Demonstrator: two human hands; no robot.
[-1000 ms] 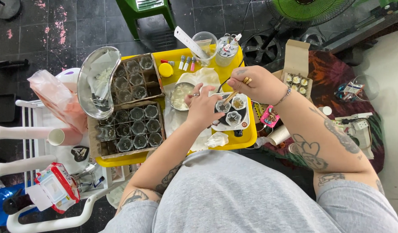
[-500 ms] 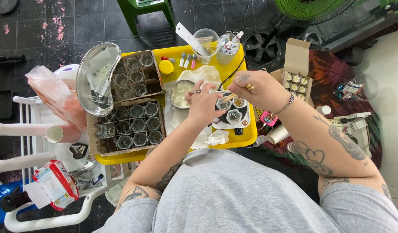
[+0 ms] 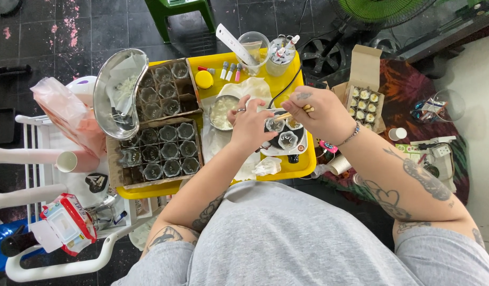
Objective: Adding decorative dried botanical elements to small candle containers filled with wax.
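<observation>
My left hand (image 3: pixel 251 125) rests on a small clear glass jar (image 3: pixel 274 125) that sits on a white tray (image 3: pixel 303 146) on the yellow table (image 3: pixel 295 165). My right hand (image 3: pixel 318 114) grips a thin wooden stick (image 3: pixel 285 115) and points its tip at the jars. Another clear jar (image 3: pixel 288 140) stands just in front on the same tray. A metal bowl of white wax-like stuff (image 3: pixel 222 112) sits right behind my left hand.
Cardboard trays of several empty glass jars (image 3: pixel 162 151) fill the table's left half, beside a kidney-shaped metal dish (image 3: pixel 119 92). A clear cup (image 3: pixel 253 45), a can of tools (image 3: pixel 279 58) and small bottles stand at the back. An open box of filled jars (image 3: pixel 363 100) lies to the right.
Both hands stayed over the white tray. My right hand shifted slightly with the stick, and my left hand kept hold near the jar.
</observation>
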